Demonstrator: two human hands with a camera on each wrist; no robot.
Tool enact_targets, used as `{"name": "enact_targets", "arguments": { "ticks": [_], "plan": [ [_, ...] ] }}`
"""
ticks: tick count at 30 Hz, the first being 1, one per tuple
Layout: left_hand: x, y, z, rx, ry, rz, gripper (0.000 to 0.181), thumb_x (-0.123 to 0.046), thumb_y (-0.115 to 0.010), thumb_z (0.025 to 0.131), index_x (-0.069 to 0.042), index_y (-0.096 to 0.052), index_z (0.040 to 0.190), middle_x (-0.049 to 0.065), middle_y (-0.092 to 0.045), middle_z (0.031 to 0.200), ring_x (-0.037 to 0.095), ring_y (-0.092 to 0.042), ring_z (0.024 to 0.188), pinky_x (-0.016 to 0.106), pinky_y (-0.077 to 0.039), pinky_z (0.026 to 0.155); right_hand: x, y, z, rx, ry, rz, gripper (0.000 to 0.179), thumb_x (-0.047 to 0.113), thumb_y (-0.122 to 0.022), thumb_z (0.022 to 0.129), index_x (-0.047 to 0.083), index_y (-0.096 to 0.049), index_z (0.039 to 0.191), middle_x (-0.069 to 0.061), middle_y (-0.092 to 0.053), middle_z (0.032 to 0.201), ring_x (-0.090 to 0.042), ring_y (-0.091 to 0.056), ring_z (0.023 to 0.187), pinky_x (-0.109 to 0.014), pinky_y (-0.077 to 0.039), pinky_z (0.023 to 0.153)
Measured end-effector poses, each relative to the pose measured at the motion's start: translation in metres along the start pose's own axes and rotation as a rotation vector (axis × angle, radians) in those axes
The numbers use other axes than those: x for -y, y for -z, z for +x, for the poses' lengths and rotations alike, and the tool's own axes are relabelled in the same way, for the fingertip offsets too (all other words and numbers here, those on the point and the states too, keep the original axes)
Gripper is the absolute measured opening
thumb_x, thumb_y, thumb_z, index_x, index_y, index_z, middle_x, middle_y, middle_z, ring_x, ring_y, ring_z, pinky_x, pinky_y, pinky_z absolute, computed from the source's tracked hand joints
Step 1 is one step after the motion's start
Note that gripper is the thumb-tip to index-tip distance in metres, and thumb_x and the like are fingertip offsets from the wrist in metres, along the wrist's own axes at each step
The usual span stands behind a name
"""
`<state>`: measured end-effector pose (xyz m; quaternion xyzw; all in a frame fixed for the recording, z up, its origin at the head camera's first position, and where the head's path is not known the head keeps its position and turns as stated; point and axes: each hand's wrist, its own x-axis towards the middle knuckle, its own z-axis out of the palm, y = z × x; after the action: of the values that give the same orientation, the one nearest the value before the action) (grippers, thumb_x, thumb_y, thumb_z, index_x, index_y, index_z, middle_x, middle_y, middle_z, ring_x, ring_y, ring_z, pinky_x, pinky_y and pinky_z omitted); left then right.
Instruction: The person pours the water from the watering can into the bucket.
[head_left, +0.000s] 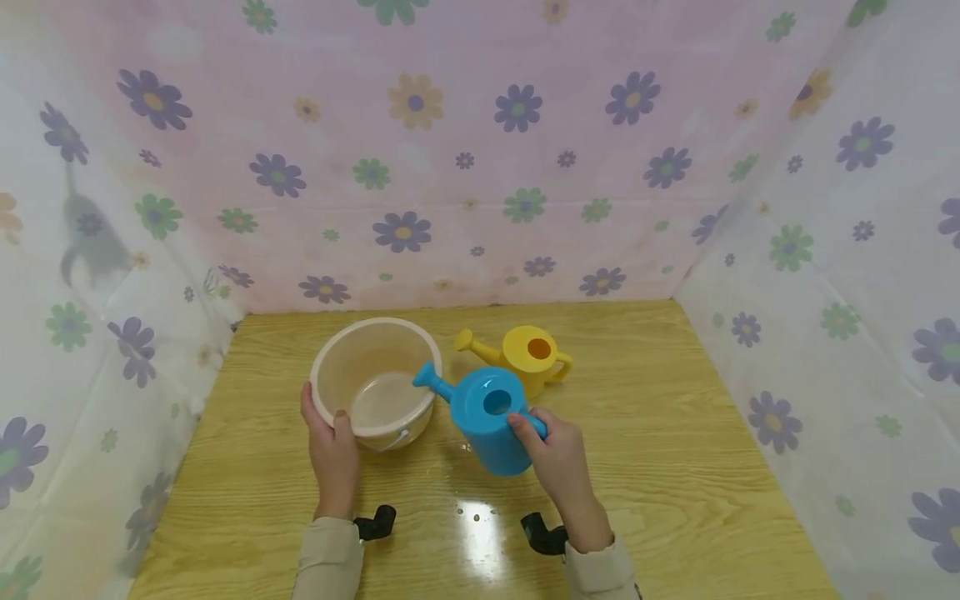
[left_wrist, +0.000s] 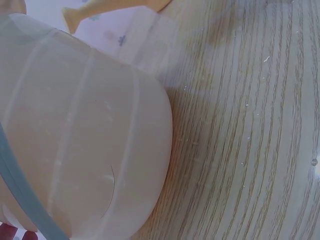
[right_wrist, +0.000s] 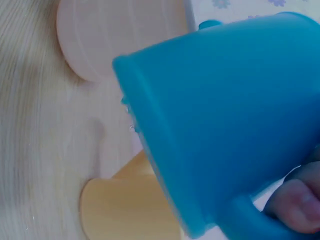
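My left hand (head_left: 333, 458) grips the near left rim of a cream bucket (head_left: 367, 350), thumb over the edge and fingers along the outside. The bucket's pale wall (left_wrist: 90, 130) fills much of the left wrist view, crossed by its grey-blue bail handle (left_wrist: 22, 190). With my right hand (head_left: 562, 462) I hold a blue watering can (head_left: 495, 442) by its handle, thumb on top. The can leans left, and its spout head (head_left: 425, 375) overlaps the bucket's right rim. Droplets cling to the can's base (right_wrist: 127, 107) in the right wrist view.
A yellow watering can (head_left: 525, 358) stands behind the blue one, its spout toward the bucket. Water spots (head_left: 476, 517) dot the wooden tabletop (head_left: 675, 467). Flower-patterned sheets (head_left: 465, 192) wall the table at the back and both sides.
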<state>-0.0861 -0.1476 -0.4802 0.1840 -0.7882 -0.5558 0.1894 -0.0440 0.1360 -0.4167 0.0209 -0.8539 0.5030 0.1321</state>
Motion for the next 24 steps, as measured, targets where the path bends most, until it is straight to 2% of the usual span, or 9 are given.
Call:
{"name": "enact_targets", "arguments": {
  "ticks": [8,15,24],
  "plan": [
    [0.000,-0.003,0.000,-0.019,-0.021,-0.014,0.060,-0.016,-0.040,0.088,-0.037,-0.018,0.140,0.001,-0.032,0.141,0.023,-0.035,0.123,0.044,-0.028,0.097,0.008,0.002,0.000,0.028,-0.025,-0.027,0.034,0.031,-0.062,0.083,0.014,-0.042,0.061,0.009,-0.025,0.054,-0.009,-0.045,0.053,-0.028,-0.045,0.058],
    [0.000,-0.003,-0.001,-0.002,0.020,-0.025,0.058,-0.019,-0.040,0.089,-0.036,-0.018,0.141,-0.004,-0.029,0.142,0.020,-0.032,0.125,0.043,-0.026,0.099,0.012,0.006,0.001,0.093,-0.109,-0.048,0.034,0.039,-0.060,0.082,0.015,-0.044,0.064,0.009,-0.025,0.055,-0.013,-0.049,0.059,-0.035,-0.049,0.065],
    [0.000,-0.003,-0.002,0.010,0.010,-0.069,0.059,-0.018,-0.040,0.090,-0.044,-0.017,0.138,-0.007,-0.026,0.143,0.018,-0.030,0.126,0.041,-0.025,0.100,0.012,0.006,-0.001,0.117,-0.118,-0.044,0.040,0.046,-0.062,0.078,0.015,-0.041,0.062,0.009,-0.022,0.055,-0.009,-0.040,0.051,-0.029,-0.044,0.060]
  ]
}}
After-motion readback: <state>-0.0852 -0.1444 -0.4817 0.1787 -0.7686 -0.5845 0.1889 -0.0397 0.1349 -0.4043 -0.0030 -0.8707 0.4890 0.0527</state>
